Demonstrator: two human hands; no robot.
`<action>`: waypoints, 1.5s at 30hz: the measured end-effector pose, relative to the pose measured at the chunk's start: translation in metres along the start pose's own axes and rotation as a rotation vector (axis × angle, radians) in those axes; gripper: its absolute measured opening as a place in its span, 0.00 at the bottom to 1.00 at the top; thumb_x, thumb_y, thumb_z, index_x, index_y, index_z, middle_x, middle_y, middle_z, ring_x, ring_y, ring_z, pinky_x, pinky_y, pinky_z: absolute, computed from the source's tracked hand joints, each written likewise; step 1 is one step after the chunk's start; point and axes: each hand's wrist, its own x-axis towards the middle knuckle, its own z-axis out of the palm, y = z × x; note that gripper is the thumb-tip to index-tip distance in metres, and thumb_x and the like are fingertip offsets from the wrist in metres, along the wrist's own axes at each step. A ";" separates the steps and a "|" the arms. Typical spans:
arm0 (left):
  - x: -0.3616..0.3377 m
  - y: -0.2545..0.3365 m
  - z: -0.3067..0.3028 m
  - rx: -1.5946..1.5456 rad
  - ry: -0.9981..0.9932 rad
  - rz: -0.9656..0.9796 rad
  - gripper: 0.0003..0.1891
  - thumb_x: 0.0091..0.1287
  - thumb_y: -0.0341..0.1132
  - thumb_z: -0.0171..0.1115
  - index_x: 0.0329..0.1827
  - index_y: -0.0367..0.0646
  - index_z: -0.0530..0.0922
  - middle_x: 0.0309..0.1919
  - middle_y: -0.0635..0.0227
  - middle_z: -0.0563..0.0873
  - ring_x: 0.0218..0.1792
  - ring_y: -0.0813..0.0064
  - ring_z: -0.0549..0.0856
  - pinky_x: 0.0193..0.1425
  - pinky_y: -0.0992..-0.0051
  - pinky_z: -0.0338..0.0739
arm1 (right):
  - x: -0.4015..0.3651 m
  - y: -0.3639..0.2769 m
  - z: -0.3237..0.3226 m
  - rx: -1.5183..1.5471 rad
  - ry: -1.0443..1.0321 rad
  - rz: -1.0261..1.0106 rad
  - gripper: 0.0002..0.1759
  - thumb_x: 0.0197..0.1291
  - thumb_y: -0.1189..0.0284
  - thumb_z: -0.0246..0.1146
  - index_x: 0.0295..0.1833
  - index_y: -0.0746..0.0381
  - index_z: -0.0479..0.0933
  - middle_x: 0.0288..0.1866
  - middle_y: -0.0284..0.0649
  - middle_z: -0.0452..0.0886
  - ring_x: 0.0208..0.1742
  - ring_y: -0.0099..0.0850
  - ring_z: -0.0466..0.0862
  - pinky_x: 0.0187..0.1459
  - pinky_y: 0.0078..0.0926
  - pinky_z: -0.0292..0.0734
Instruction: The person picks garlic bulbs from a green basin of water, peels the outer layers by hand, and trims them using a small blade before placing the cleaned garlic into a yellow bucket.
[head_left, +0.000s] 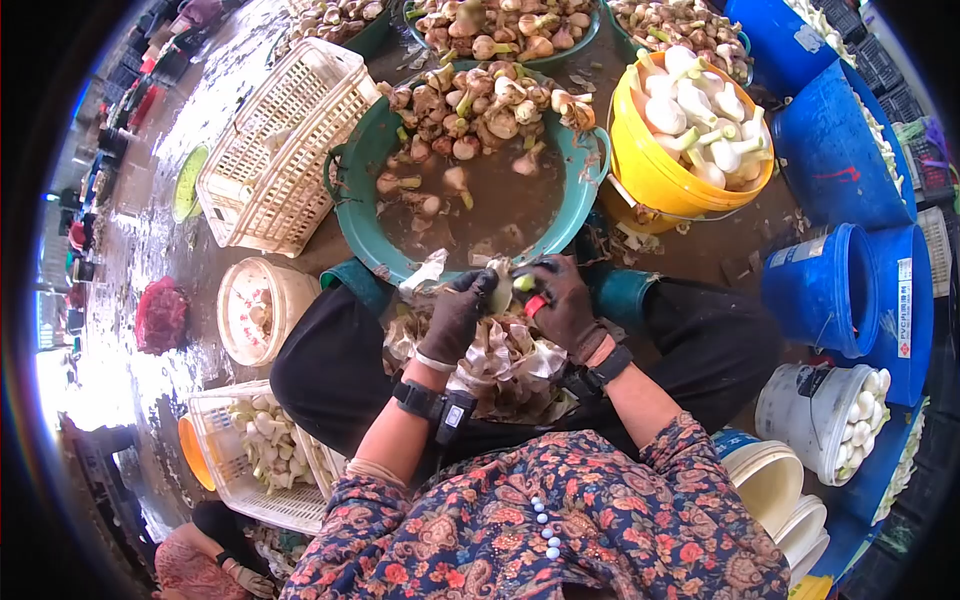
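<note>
**Both gloved hands on one bulb, over the lap**

We hold a pale bulb (499, 291) between our hands, just in front of the green basin (350, 215). The left hand (455, 318) grips it from the side and the right hand (562, 305) closes on its top end, so the two meet around it. We keep it above the heap of skins (505, 362) in our lap, likely so that scraps land there. Muddy bulbs soak within reach in the basin, and clean white ones fill the yellow bucket (640, 175) beside it.
</note>
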 end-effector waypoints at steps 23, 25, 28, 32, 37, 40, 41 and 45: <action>0.019 0.017 0.029 0.808 -0.012 0.572 0.15 0.55 0.27 0.69 0.47 0.39 0.81 0.34 0.66 0.85 0.35 0.80 0.81 0.40 0.78 0.76 | 0.018 0.018 0.005 1.070 0.133 1.159 0.13 0.58 0.64 0.65 0.42 0.63 0.79 0.35 0.32 0.80 0.34 0.18 0.76 0.37 0.19 0.72; 0.019 0.017 0.023 0.891 -0.068 0.595 0.14 0.53 0.26 0.69 0.44 0.38 0.82 0.34 0.64 0.85 0.35 0.76 0.83 0.40 0.77 0.76 | 0.018 0.019 0.009 1.116 0.175 0.962 0.15 0.56 0.66 0.67 0.43 0.66 0.79 0.36 0.31 0.80 0.36 0.18 0.75 0.39 0.19 0.72; 0.017 0.013 0.022 0.921 -0.033 0.561 0.08 0.52 0.25 0.69 0.36 0.38 0.82 0.31 0.63 0.84 0.33 0.71 0.83 0.37 0.74 0.76 | 0.013 0.022 0.018 1.158 0.165 0.924 0.15 0.56 0.67 0.67 0.44 0.66 0.79 0.37 0.32 0.80 0.38 0.19 0.75 0.41 0.19 0.72; 0.007 -0.003 0.028 1.090 0.043 0.657 0.04 0.55 0.27 0.66 0.31 0.40 0.79 0.29 0.60 0.82 0.31 0.62 0.82 0.35 0.70 0.75 | 0.003 0.030 0.034 1.095 0.203 0.882 0.15 0.56 0.67 0.66 0.45 0.67 0.79 0.37 0.32 0.80 0.37 0.20 0.76 0.41 0.19 0.72; -0.030 -0.026 0.030 1.418 -0.312 0.368 0.07 0.58 0.33 0.65 0.38 0.44 0.79 0.32 0.58 0.82 0.34 0.57 0.82 0.36 0.68 0.75 | 0.006 0.033 0.027 1.227 0.311 1.122 0.14 0.56 0.65 0.66 0.42 0.65 0.80 0.32 0.31 0.79 0.30 0.19 0.76 0.31 0.19 0.70; -0.025 -0.015 0.025 1.189 -0.190 0.275 0.15 0.58 0.36 0.68 0.45 0.41 0.77 0.35 0.60 0.84 0.35 0.64 0.83 0.37 0.70 0.76 | 0.007 0.018 0.014 1.264 0.331 0.999 0.14 0.57 0.62 0.66 0.41 0.62 0.80 0.27 0.28 0.77 0.25 0.17 0.73 0.25 0.19 0.64; -0.019 -0.006 0.022 0.896 0.022 0.393 0.19 0.57 0.37 0.69 0.49 0.39 0.76 0.37 0.61 0.84 0.35 0.69 0.83 0.37 0.71 0.76 | 0.006 0.017 0.012 1.165 0.217 1.032 0.15 0.57 0.60 0.65 0.40 0.62 0.80 0.26 0.28 0.76 0.23 0.17 0.71 0.24 0.18 0.63; 0.021 0.001 0.002 0.505 -0.131 0.161 0.26 0.56 0.35 0.71 0.56 0.36 0.73 0.39 0.67 0.82 0.35 0.80 0.81 0.39 0.77 0.78 | 0.009 0.007 0.021 1.228 -0.004 1.124 0.28 0.57 0.43 0.59 0.38 0.61 0.79 0.24 0.30 0.76 0.22 0.19 0.74 0.27 0.19 0.73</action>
